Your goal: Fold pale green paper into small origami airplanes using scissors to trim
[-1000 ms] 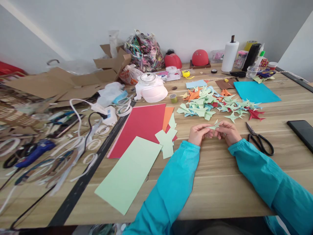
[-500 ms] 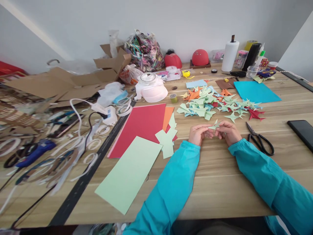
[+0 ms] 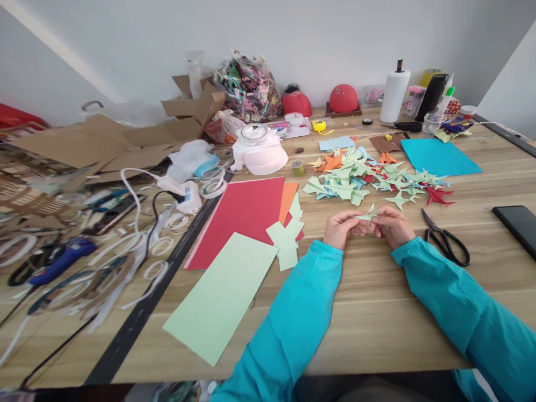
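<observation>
Between my two hands is a small folded piece of pale green paper [image 3: 369, 215], its pointed tip standing up. My left hand [image 3: 341, 228] pinches its left end, and my right hand [image 3: 392, 226] pinches the right end. Just beyond the hands lies a heap of folded paper pieces [image 3: 345, 176], mostly pale green with some orange, blue and red. Left of my left hand are pale green cross-shaped cutouts [image 3: 286, 241]. Black-handled scissors [image 3: 446, 239] rest with blades parted, right of my right hand.
A pale green sheet [image 3: 221, 298] and red sheets [image 3: 245, 215] lie to the left. At the right edge is a phone [image 3: 517, 226]; a blue sheet [image 3: 439, 157] lies farther back. Cables and a blue-handled tool [image 3: 62, 261] clutter the far left.
Both hands keep nearly the same place and grip. The folded paper's raised tip has shifted very slightly. Nothing else on the table has visibly moved.
</observation>
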